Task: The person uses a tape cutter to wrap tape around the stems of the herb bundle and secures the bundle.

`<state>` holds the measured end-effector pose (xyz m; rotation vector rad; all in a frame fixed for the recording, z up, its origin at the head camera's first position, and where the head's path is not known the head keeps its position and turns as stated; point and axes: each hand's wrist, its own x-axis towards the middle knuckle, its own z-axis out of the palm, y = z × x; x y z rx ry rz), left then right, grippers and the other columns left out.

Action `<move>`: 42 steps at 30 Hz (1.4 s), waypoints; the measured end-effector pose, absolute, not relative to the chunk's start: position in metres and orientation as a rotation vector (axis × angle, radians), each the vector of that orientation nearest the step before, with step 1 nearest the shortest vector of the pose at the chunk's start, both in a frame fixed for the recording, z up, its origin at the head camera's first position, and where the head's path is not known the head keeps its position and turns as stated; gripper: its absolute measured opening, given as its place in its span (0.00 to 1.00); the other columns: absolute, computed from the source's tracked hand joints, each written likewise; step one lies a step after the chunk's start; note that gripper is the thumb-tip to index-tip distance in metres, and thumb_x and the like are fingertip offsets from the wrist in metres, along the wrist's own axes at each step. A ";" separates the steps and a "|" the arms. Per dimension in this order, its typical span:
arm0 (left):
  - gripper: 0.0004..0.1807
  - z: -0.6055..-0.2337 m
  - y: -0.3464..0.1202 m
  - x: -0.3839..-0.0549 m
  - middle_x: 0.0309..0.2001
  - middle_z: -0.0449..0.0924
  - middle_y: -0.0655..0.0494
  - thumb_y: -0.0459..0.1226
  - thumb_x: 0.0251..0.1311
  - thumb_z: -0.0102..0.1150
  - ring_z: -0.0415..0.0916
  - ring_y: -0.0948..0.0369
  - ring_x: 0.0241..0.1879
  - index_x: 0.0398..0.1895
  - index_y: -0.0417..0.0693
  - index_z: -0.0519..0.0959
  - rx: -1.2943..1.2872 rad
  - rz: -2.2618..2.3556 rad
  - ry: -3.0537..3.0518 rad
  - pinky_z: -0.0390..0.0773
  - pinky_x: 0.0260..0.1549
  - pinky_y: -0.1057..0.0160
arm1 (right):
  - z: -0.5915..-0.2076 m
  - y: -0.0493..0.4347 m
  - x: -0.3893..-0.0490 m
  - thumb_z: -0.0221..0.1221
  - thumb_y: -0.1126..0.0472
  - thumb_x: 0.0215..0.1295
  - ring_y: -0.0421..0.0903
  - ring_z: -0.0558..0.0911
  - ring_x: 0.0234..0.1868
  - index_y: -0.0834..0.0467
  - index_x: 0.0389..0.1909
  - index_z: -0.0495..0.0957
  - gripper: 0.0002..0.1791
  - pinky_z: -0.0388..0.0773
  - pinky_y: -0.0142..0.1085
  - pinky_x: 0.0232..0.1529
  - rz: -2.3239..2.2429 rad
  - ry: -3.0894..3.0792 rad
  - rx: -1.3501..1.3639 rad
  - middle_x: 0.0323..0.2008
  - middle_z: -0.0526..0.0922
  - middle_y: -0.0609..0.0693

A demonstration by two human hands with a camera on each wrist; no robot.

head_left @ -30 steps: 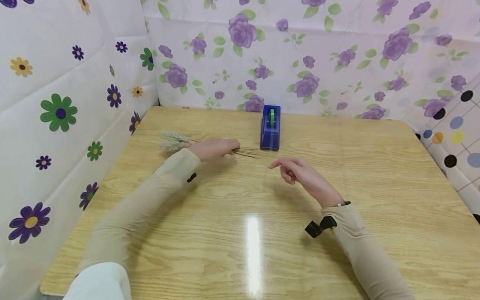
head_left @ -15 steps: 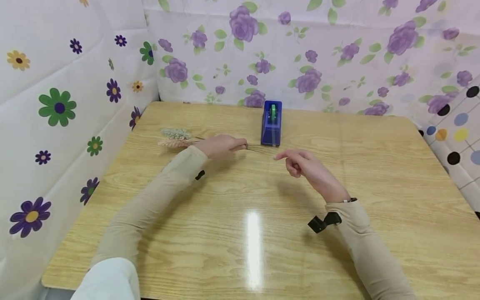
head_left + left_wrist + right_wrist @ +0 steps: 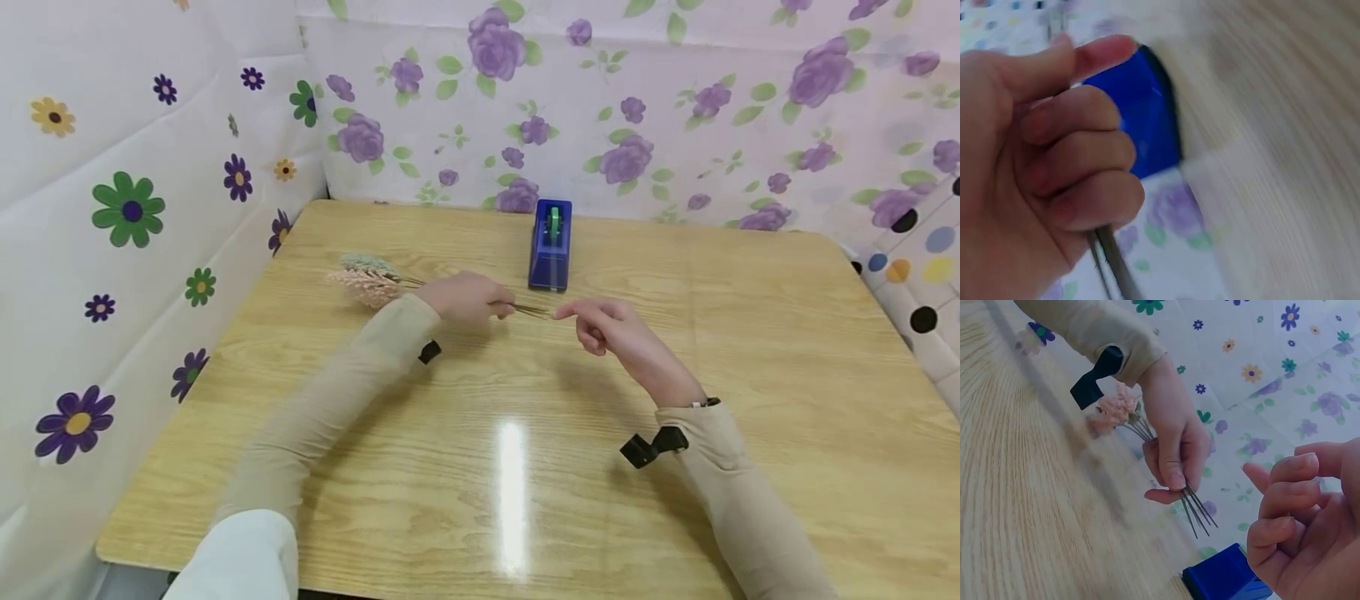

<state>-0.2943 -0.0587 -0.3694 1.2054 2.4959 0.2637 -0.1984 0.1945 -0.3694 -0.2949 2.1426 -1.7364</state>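
My left hand [image 3: 467, 297] grips the thin stems of a bunch of flowers [image 3: 366, 288], stretched sideways over the table. Its fluffy heads, pale pink and pale green, point left. Bare stem ends [image 3: 1199, 509] poke out past the left thumb and fingers toward my right hand [image 3: 617, 327]. On that hand the index finger reaches left, its tip close to the stem ends, while the other fingers curl loosely with nothing visible in them. Just behind the stem ends stands a blue tape dispenser [image 3: 550, 268] with a green roll core. In the left wrist view, the gripping fingers hide part of the stems.
The wooden table [image 3: 420, 467] meets a flower-print cloth [image 3: 420, 92] at the back and another patterned cloth [image 3: 67, 292] along the left. A dotted cloth [image 3: 930, 275] borders the right side. Black wrist cameras [image 3: 652, 447] sit on both sleeves.
The left hand has moved right with the flowers, bringing the stem ends close to the right index fingertip. The flower bunch has turned a little. The right hand has shifted slightly; the dispenser stays put.
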 end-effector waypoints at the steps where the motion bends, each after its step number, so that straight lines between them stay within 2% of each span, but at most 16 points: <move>1: 0.18 -0.368 -0.053 -0.293 0.41 0.82 0.53 0.46 0.76 0.40 0.76 0.59 0.37 0.43 0.47 0.79 1.197 0.259 2.478 0.74 0.45 0.57 | -0.369 0.195 -0.198 0.46 0.45 0.75 0.40 0.62 0.19 0.60 0.54 0.76 0.25 0.61 0.33 0.29 -1.733 2.150 -0.295 0.17 0.63 0.42; 5: 0.20 -0.363 -0.034 -0.286 0.34 0.79 0.52 0.47 0.75 0.39 0.69 0.61 0.30 0.40 0.45 0.79 1.185 0.297 2.429 0.70 0.37 0.61 | -0.367 0.196 -0.194 0.48 0.46 0.74 0.41 0.61 0.19 0.61 0.56 0.76 0.24 0.61 0.34 0.30 -1.719 2.167 -0.278 0.16 0.61 0.42; 11: 0.21 -0.355 -0.017 -0.280 0.23 0.65 0.58 0.46 0.75 0.41 0.58 0.63 0.22 0.35 0.39 0.79 1.183 0.435 2.370 0.62 0.28 0.65 | -0.364 0.192 -0.195 0.55 0.52 0.71 0.38 0.60 0.17 0.64 0.58 0.76 0.23 0.59 0.32 0.30 -1.705 2.191 -0.176 0.13 0.61 0.40; 17: 0.19 -0.353 -0.003 -0.277 0.22 0.62 0.61 0.46 0.74 0.43 0.56 0.65 0.21 0.31 0.47 0.78 1.170 0.483 2.322 0.60 0.25 0.67 | -0.365 0.192 -0.196 0.59 0.52 0.67 0.37 0.60 0.16 0.64 0.55 0.77 0.23 0.60 0.32 0.29 -1.678 2.267 -0.041 0.11 0.60 0.39; 22: 0.20 -0.354 -0.006 -0.275 0.20 0.61 0.62 0.48 0.73 0.44 0.55 0.66 0.19 0.35 0.45 0.81 1.089 0.537 2.301 0.59 0.22 0.68 | -0.365 0.191 -0.197 0.61 0.52 0.66 0.37 0.60 0.15 0.64 0.52 0.78 0.22 0.60 0.32 0.27 -1.681 2.298 -0.028 0.11 0.61 0.38; 27: 0.17 -0.353 -0.012 -0.274 0.19 0.61 0.61 0.46 0.70 0.52 0.55 0.66 0.19 0.38 0.42 0.82 1.157 0.630 2.258 0.57 0.22 0.69 | -0.366 0.189 -0.196 0.61 0.53 0.65 0.37 0.61 0.16 0.65 0.50 0.79 0.21 0.59 0.31 0.25 -1.676 2.323 -0.039 0.11 0.62 0.38; 30: 0.17 -0.351 -0.016 -0.273 0.26 0.72 0.56 0.43 0.72 0.47 0.63 0.64 0.23 0.45 0.42 0.83 1.181 0.671 2.229 0.62 0.25 0.69 | -0.367 0.190 -0.196 0.61 0.52 0.65 0.38 0.61 0.16 0.64 0.50 0.80 0.21 0.59 0.31 0.26 -1.665 2.329 -0.028 0.11 0.62 0.39; 33: 0.20 -0.347 -0.018 -0.272 0.33 0.76 0.50 0.42 0.75 0.39 0.66 0.61 0.28 0.50 0.43 0.82 1.144 0.691 2.212 0.64 0.28 0.68 | -0.367 0.190 -0.197 0.62 0.51 0.65 0.38 0.60 0.16 0.64 0.50 0.80 0.21 0.59 0.32 0.26 -1.663 2.329 -0.027 0.11 0.61 0.39; 34: 0.21 -0.346 -0.018 -0.271 0.34 0.76 0.51 0.42 0.76 0.37 0.65 0.61 0.28 0.50 0.43 0.82 1.129 0.691 2.211 0.64 0.28 0.68 | -0.367 0.190 -0.197 0.62 0.51 0.65 0.38 0.60 0.16 0.65 0.50 0.80 0.22 0.58 0.32 0.25 -1.666 2.327 -0.028 0.11 0.61 0.39; 36: 0.21 -0.345 -0.018 -0.271 0.27 0.70 0.53 0.42 0.76 0.36 0.59 0.62 0.23 0.46 0.42 0.82 1.109 0.691 2.216 0.60 0.26 0.67 | -0.367 0.190 -0.197 0.62 0.51 0.64 0.38 0.60 0.15 0.65 0.50 0.80 0.22 0.58 0.31 0.25 -1.674 2.329 -0.033 0.10 0.60 0.39; 39: 0.21 -0.345 -0.017 -0.271 0.22 0.63 0.58 0.41 0.76 0.37 0.52 0.64 0.18 0.40 0.41 0.81 1.094 0.680 2.227 0.56 0.22 0.67 | -0.368 0.187 -0.197 0.63 0.52 0.64 0.37 0.58 0.14 0.65 0.49 0.81 0.21 0.57 0.31 0.24 -1.688 2.339 -0.033 0.09 0.59 0.38; 42: 0.20 -0.345 -0.017 -0.270 0.20 0.61 0.59 0.42 0.76 0.38 0.50 0.65 0.16 0.38 0.42 0.80 1.079 0.667 2.234 0.55 0.21 0.67 | -0.370 0.184 -0.196 0.64 0.53 0.63 0.36 0.57 0.13 0.67 0.48 0.81 0.21 0.56 0.30 0.22 -1.684 2.368 -0.035 0.07 0.58 0.37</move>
